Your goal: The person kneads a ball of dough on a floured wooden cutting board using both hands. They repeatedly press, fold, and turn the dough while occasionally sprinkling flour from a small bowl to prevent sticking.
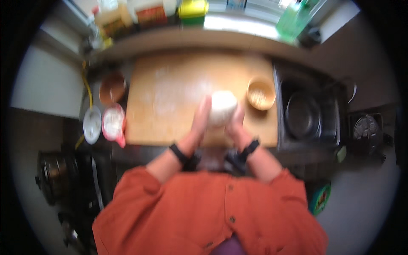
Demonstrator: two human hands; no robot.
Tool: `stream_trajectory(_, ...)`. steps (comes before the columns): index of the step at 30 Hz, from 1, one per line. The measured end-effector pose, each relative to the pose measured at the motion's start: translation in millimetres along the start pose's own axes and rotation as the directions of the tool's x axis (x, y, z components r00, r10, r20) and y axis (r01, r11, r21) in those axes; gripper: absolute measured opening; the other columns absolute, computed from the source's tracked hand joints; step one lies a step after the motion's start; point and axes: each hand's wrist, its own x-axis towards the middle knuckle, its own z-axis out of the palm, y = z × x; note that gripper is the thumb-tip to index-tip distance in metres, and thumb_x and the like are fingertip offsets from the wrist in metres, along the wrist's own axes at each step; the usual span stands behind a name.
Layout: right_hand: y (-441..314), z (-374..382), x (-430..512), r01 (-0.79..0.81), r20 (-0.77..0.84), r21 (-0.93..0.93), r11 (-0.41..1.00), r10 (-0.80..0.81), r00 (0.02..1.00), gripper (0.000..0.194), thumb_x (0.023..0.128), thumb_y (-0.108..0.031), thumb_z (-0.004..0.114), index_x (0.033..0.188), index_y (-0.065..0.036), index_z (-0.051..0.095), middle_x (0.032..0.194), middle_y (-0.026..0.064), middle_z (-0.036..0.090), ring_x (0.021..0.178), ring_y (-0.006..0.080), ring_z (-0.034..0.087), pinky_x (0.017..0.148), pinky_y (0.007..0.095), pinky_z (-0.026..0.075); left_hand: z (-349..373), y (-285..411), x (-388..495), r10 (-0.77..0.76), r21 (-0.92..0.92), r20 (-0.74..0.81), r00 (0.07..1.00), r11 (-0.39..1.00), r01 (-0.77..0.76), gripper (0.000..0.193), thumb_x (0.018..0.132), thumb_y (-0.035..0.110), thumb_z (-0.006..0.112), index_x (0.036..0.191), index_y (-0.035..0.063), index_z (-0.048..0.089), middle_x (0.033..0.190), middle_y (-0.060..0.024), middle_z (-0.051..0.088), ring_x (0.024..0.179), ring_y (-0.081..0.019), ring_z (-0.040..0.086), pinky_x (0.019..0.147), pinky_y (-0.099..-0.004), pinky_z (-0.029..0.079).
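A rounded ball of pale dough [223,106] is held between my two hands, over the lower middle of a wooden board [178,127]. My left hand [201,116] presses on its left side, and my right hand [236,119] cups its right side. Flour is smeared on the board's left and middle part. To the right of the dough, a yellow-orange bowl [261,93] with some pale contents stands on the board. Beyond the board's left edge is a red-pink jug [114,122] holding white powder that looks like flour. The picture is blurred, so single fingers are hard to make out.
A brown bowl [112,87] and a white oval dish [92,125] stand left of the board. A metal sink [307,114] with a round vessel inside borders it on the right. Packages, a yellow-and-green container [193,12] and a green bottle [291,24] line the windowsill.
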Motion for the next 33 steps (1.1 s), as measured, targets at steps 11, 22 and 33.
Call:
stream_trajectory(11, -6.6, -15.7, -21.5, -0.377, 0.222, -0.544, 0.749, 0.562, 0.797, 0.055, 0.096, -0.046, 0.045, 0.135, -0.008, 0.042, 0.128, 0.0076, 0.052, 0.119, 0.0186, 0.048, 0.101, 0.0377, 0.039, -61.5, -14.9, -9.7, -0.415, -0.304, -0.238, 0.878, 0.89, 0.339, 0.061, 0.099, 0.05, 0.028, 0.126, -0.0006, 0.051, 0.12, -0.0126, 0.06, 0.105, -0.0247, 0.061, 0.092, -0.0366, 0.049)
stream_trajectory(22, 12.7, -36.6, -18.1, -0.063, 0.151, -0.723, 0.688, 0.247, 0.957, 0.067, 0.086, -0.026, 0.069, 0.137, 0.005, 0.037, 0.121, 0.0137, 0.057, 0.102, 0.0173, 0.061, 0.083, 0.0262, 0.053, -49.6, -8.6, -25.6, 0.393, 0.701, 0.13, 0.91, 0.613, -0.365, 0.065, 0.074, 0.037, 0.074, 0.12, -0.0022, 0.049, 0.115, -0.022, 0.056, 0.107, -0.0385, 0.053, 0.093, -0.0433, 0.041)
stream_trajectory(33, -11.2, -17.6, -18.0, 0.324, 0.298, -0.899, 0.296, -0.131, 0.946, 0.026, 0.078, -0.024, 0.076, 0.09, -0.002, 0.068, 0.08, 0.0049, 0.068, 0.07, 0.008, 0.062, 0.06, 0.0218, 0.051, -50.5, -24.4, -22.0, 0.401, 0.843, 0.035, 0.915, 0.481, -0.243, 0.072, 0.063, 0.037, 0.081, 0.117, 0.001, 0.051, 0.111, -0.0184, 0.058, 0.105, -0.0365, 0.054, 0.09, -0.0428, 0.043)
